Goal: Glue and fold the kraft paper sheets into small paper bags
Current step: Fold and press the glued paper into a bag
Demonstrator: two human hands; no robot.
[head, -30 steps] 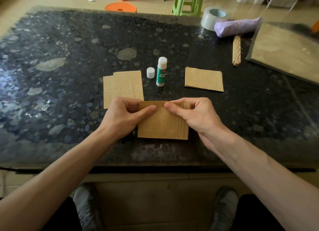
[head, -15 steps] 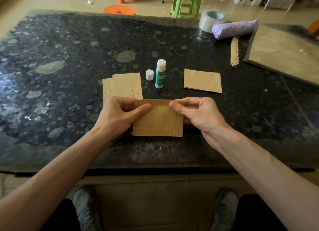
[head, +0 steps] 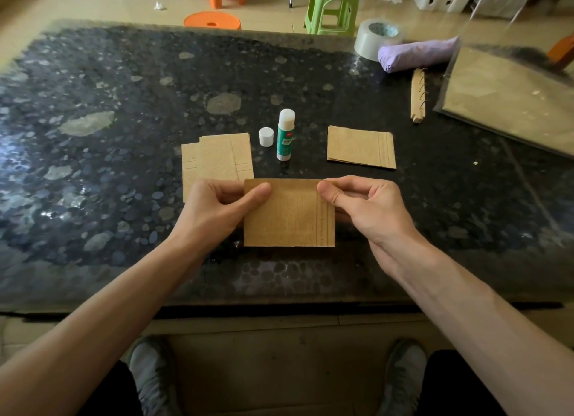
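Observation:
A folded kraft paper piece is held between both hands over the near part of the dark stone table. My left hand pinches its upper left corner, thumb on top. My right hand pinches its upper right corner by the printed lines. Behind the left hand lie flat kraft sheets with printed fold lines. A stack of folded kraft pieces lies to the right. An uncapped green-and-white glue stick stands upright between them, its white cap beside it.
At the back right are a tape roll, a purple bundle, a narrow kraft strip with string loops and a plastic-wrapped pack of kraft paper. Orange and green stools stand beyond the table.
Both hands have shifted the folded kraft piece slightly left and lifted its far edge a little. The pinch of both hands on it stays the same.

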